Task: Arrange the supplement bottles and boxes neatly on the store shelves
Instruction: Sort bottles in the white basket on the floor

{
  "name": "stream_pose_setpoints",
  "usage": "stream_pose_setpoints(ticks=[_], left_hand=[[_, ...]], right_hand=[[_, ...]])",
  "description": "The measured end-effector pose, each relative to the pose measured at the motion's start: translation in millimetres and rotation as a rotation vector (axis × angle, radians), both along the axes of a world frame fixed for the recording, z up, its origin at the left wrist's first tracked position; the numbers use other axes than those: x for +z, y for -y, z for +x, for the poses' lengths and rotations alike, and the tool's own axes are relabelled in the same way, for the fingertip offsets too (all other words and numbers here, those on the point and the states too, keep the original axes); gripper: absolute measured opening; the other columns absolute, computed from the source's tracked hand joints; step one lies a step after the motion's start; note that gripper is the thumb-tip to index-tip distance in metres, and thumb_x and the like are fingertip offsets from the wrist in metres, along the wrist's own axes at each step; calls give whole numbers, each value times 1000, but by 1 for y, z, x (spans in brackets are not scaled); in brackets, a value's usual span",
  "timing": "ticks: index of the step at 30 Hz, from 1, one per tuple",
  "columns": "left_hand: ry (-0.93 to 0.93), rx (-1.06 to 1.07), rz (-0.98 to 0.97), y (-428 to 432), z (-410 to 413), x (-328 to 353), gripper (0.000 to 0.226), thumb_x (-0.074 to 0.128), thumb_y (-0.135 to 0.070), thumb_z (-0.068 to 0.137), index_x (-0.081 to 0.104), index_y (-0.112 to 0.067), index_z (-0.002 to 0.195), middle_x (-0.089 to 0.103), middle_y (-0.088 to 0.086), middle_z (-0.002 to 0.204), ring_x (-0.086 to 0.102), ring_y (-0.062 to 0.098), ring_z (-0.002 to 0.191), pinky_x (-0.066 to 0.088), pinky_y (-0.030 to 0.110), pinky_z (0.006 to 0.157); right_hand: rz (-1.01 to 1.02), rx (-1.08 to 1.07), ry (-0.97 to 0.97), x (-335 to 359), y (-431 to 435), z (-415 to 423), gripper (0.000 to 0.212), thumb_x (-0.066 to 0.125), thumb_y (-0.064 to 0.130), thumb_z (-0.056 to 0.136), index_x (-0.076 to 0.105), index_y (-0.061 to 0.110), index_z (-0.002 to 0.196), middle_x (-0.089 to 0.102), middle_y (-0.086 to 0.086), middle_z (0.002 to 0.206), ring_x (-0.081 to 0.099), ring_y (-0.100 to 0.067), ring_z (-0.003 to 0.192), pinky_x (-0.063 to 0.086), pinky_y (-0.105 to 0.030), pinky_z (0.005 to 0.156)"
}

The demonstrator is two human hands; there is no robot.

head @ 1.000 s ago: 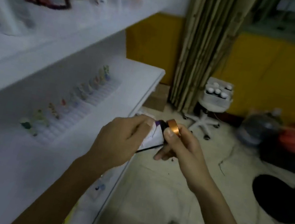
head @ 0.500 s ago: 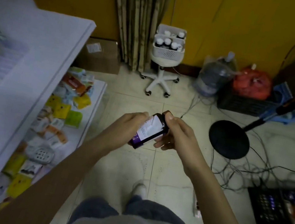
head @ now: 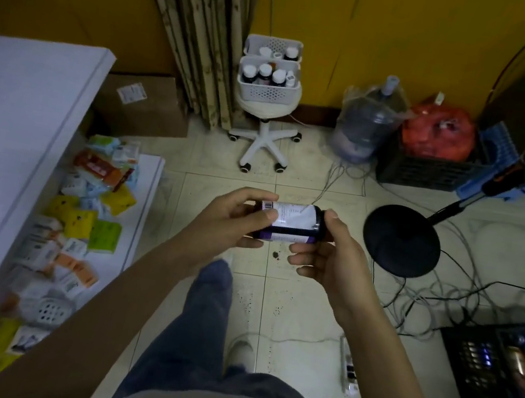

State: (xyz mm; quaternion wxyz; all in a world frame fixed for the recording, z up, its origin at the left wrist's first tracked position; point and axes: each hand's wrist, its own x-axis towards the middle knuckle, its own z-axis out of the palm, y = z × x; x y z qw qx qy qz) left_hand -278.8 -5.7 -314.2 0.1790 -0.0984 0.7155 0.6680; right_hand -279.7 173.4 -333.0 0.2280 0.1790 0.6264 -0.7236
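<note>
I am holding the dark supplement bottle (head: 290, 222) sideways in front of me above the tiled floor (head: 291, 290). My left hand (head: 229, 224) is wrapping its left end with the thumb lying across the white label, and my right hand (head: 328, 255) is gripping the right end, thumb on top and fingers curling beneath. Ahead, on a wheeled stool (head: 264, 140), the front basket (head: 266, 93) is carrying several white-capped bottles (head: 264, 72) and the rear basket (head: 273, 42) a few more, while loose packets (head: 83, 221) are lying on the low shelf (head: 146, 200) to my left.
</note>
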Motion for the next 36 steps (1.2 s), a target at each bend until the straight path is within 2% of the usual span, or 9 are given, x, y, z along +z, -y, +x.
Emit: stream_pose_setpoints(ticks=[5, 9, 13, 20, 24, 27, 31, 34, 36], left_hand=[[-59, 10, 1, 3, -67, 0, 21, 53, -29, 94, 62, -22, 112, 69, -2, 103, 71, 13, 85, 56, 23, 67], [-40, 0, 69, 12, -146, -6, 25, 52, -38, 90, 60, -27, 112, 71, 1, 100, 72, 20, 75, 53, 21, 57], [-47, -35, 186, 23, -230, -11, 42, 65, -22, 81, 55, -27, 120, 70, 6, 103, 68, 19, 76, 54, 24, 66], [-35, 101, 143, 38, -349, -9, 21, 61, -30, 86, 57, -27, 106, 68, 6, 89, 67, 15, 67, 57, 26, 65], [-40, 112, 89, 56, -396, -14, 21, 57, -31, 87, 55, -28, 108, 69, 7, 88, 67, 12, 62, 58, 27, 65], [-23, 122, 42, 65, -436, -22, 24, 57, -37, 86, 52, -32, 108, 68, 6, 92, 68, 11, 66, 57, 27, 66], [-65, 99, -91, 78, -512, -38, 30, 52, -28, 95, 43, -34, 122, 57, -18, 107, 62, -9, 92, 52, 14, 75], [-69, 100, -170, 93, -569, -53, 37, 56, -15, 93, 39, -35, 119, 48, -24, 106, 54, -23, 82, 47, 4, 67], [37, 167, -214, 108, -600, -71, 42, 59, -15, 91, 37, -34, 122, 49, -16, 106, 57, -15, 81, 46, 5, 63]], right_hand=[[23, 106, -112, 0, -7, -67, 32, 42, 42, 98, 54, 21, 119, 72, -15, 80, 66, -24, 69, 49, -29, 60], [36, 132, -175, -2, -3, -145, 28, 43, 36, 99, 56, 15, 110, 70, -17, 76, 64, -25, 66, 49, -29, 60], [58, 123, -169, 2, 6, -230, 33, 43, 38, 98, 55, 12, 115, 70, -15, 77, 66, -24, 67, 50, -30, 61], [64, 189, -246, 16, 10, -343, 36, 52, 34, 89, 51, 41, 124, 74, -7, 93, 70, -23, 79, 54, -29, 66], [74, 298, -266, 12, 24, -399, 42, 53, 38, 84, 48, 44, 126, 73, -5, 92, 70, -21, 80, 54, -30, 68], [107, 335, -271, -2, 35, -450, 33, 52, 31, 92, 53, 36, 124, 73, -8, 86, 69, -20, 75, 52, -29, 63], [108, 327, -301, -37, 60, -543, 22, 52, 17, 95, 57, 26, 115, 70, -10, 79, 67, -16, 66, 54, -26, 60], [319, 328, -441, -83, 84, -639, 21, 60, 26, 92, 55, 26, 113, 67, -7, 91, 67, -15, 69, 59, -42, 66], [477, 384, -524, -106, 101, -708, 31, 57, 45, 83, 56, 34, 112, 67, -5, 94, 67, -24, 76, 56, -52, 68]])
